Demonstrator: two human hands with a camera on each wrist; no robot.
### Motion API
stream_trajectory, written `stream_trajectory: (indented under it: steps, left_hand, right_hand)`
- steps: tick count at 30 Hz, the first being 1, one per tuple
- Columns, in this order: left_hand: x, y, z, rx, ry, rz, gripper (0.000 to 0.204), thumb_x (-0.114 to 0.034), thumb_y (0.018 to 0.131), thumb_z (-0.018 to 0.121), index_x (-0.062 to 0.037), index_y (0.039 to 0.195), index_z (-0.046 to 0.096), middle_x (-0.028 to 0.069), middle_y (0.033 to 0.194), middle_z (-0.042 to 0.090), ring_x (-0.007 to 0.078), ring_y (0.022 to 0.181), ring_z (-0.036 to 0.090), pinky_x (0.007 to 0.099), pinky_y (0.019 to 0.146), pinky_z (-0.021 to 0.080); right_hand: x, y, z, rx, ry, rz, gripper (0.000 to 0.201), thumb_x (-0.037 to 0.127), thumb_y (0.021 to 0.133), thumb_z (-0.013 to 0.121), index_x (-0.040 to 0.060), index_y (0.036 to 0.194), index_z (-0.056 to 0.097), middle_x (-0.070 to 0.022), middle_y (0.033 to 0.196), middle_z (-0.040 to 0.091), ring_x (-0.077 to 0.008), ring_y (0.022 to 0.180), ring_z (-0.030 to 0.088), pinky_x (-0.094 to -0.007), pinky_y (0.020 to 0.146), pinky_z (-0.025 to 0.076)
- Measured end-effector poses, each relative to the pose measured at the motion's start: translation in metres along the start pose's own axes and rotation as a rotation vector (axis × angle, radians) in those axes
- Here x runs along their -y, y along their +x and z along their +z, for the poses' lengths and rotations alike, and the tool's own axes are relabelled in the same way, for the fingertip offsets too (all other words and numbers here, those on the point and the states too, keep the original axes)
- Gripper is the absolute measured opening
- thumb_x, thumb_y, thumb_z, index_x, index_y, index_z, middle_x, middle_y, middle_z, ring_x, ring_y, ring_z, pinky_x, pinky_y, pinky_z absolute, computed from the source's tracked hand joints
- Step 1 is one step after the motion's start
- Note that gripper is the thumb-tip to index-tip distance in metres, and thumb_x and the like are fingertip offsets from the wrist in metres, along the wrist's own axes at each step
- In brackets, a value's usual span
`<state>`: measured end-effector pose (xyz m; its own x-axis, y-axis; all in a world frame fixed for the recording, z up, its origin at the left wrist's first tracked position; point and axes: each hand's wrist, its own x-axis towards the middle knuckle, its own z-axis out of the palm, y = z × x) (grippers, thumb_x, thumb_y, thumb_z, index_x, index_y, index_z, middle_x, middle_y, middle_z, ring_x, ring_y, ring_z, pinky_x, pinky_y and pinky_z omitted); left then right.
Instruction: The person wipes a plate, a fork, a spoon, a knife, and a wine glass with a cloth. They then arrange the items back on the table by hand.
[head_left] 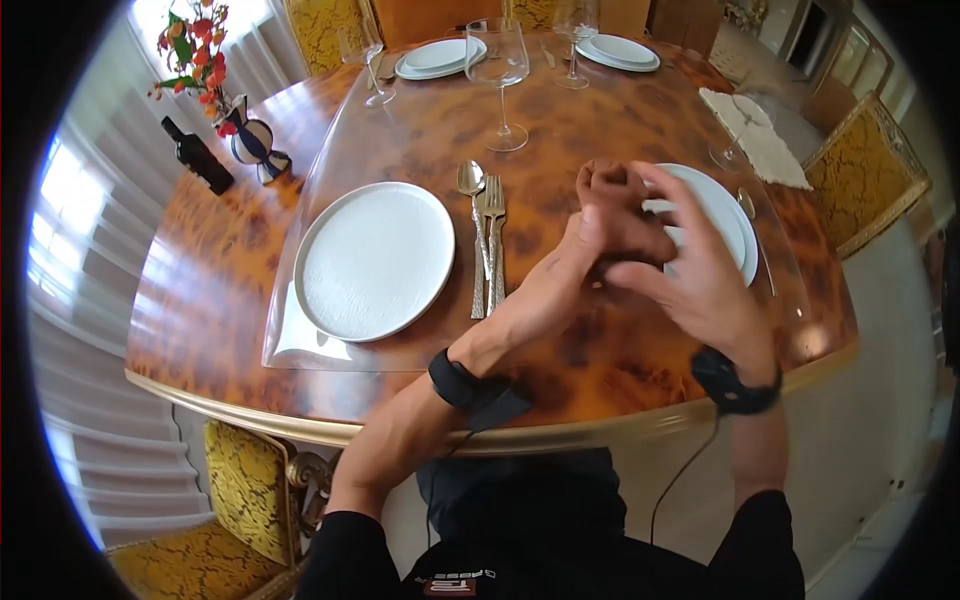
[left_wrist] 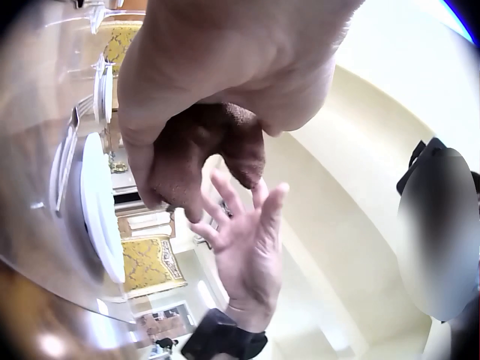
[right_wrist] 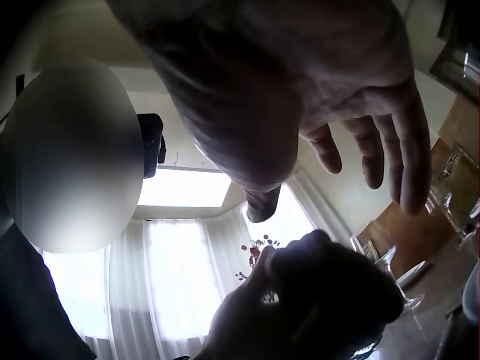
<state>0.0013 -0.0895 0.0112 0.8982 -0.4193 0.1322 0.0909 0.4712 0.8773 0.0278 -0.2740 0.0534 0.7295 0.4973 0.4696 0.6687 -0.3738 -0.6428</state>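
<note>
Above the near edge of the table (head_left: 200, 300), both hands hang in the air, holding nothing: the left hand (head_left: 600, 215) is curled into a loose fist, and the right hand (head_left: 690, 270) is spread wide with straight fingers, cupped close beside the fist. Nearest beneath them lies the right-side plate (head_left: 725, 215), partly hidden by the right hand; the spoon (head_left: 472, 200) and fork (head_left: 496, 225) lie just left of the hands, between this plate and the large plate (head_left: 375, 260). Risk: a careless drop or sweep of either hand could strike the plate rim or scatter the cutlery, and a forward reach could probably tip the tall wine glass (head_left: 498, 70) standing beyond. Open room is judged to lie toward the person, over the bare table edge; left, right and forward are occupied.
</note>
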Motion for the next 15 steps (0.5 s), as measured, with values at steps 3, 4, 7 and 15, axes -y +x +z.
stream_trajectory:
  steps: [3,4,7,15]
  left_hand:
    - [-0.024,-0.013,-0.007,-0.056,0.042,-0.171,0.084,-0.072,0.098,0.025,-0.0053,0.146,0.040,0.0126,0.132,0.056,0.0224,0.114,0.060,0.0395,0.093,0.051]
    - [-0.043,-0.025,-0.005,-0.090,0.282,-0.171,0.078,-0.067,0.100,0.031,-0.0026,0.142,0.045,0.0132,0.125,0.060,0.0224,0.104,0.063,0.0376,0.087,0.053]
    - [-0.060,-0.036,-0.042,-0.213,0.969,-0.171,0.053,-0.043,0.104,0.050,0.0022,0.130,0.058,0.0126,0.102,0.069,0.0204,0.079,0.069,0.0332,0.071,0.056]
    - [0.012,-0.006,-0.072,-0.449,1.955,-0.127,0.029,-0.006,0.084,0.060,0.0050,0.111,0.053,0.0279,0.075,0.064,0.0455,0.072,0.064,0.0521,0.068,0.051]
  right_hand:
    - [-0.005,0.025,0.032,-0.014,0.204,0.079,0.069,0.025,0.084,0.079,0.0049,0.140,0.044,-0.0197,0.130,0.058,-0.0301,0.120,0.058,-0.0372,0.099,0.047]
    - [-0.007,0.030,0.034,-0.013,0.270,0.100,0.067,0.023,0.084,0.078,0.0043,0.139,0.045,-0.0190,0.128,0.060,-0.0290,0.118,0.059,-0.0367,0.099,0.047]
    - [-0.028,0.036,0.048,-0.107,0.422,0.087,0.061,0.021,0.086,0.076,0.0019,0.136,0.047,-0.0153,0.123,0.063,-0.0235,0.114,0.060,-0.0341,0.098,0.047]
    - [-0.042,0.019,0.045,-0.268,0.749,0.135,0.056,0.023,0.087,0.077,-0.0033,0.129,0.051,-0.0085,0.118,0.063,-0.0136,0.107,0.059,-0.0298,0.096,0.047]
